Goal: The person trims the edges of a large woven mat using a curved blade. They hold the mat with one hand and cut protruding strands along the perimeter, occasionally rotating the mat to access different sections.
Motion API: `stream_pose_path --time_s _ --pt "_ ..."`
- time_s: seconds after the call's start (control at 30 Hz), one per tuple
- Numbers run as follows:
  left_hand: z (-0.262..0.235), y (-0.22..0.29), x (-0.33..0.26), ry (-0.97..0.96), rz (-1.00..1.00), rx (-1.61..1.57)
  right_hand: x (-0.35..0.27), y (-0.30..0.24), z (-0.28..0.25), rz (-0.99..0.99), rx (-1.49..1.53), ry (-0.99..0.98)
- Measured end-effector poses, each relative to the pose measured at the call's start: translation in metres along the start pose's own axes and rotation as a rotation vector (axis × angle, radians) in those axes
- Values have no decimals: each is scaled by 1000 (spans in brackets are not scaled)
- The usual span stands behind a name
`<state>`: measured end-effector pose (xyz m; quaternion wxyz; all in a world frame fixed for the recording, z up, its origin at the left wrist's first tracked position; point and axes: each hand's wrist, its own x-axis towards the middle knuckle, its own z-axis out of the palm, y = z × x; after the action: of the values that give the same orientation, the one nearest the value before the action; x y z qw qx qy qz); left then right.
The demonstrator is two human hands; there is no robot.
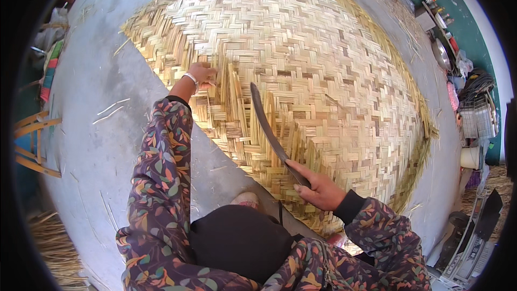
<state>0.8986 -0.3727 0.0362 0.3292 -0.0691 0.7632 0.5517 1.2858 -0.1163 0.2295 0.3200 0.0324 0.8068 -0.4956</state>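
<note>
Right hand grips the long dark curved blade, pointing away across the round woven bamboo mat; left hand pinches loose strips at its near-left edge.

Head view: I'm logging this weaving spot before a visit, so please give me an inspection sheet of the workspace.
Surface: grey concrete floor, loose splints scattered.
Job's things: large woven bamboo mat, near edge unfinished with strips sticking up; long dark curved blade over the mat.
Clutter: straw heap lower left; wooden frame at left.
Grippers: left hand on the upright strips; right hand gripping the blade's handle.
Cables: nothing seen.
Surroundings: green wall, shelf of utensils, hanging baskets.
</note>
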Motion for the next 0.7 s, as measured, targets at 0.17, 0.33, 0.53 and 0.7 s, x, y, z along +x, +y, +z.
stream_pose_path --time_s 0.17,0.33,0.53,0.7 --pt "-9 1 8 -159 -85 48 63 -26 -8 -13 0 -95" --pt "-6 -16 8 -120 71 -178 125 -38 -8 -50 13 -60" --pt "-6 -13 -22 69 2 -9 186 -42 -11 67 90 25" --pt "-10 -7 -37 -56 -20 -243 210 -51 -25 63 -26 39"
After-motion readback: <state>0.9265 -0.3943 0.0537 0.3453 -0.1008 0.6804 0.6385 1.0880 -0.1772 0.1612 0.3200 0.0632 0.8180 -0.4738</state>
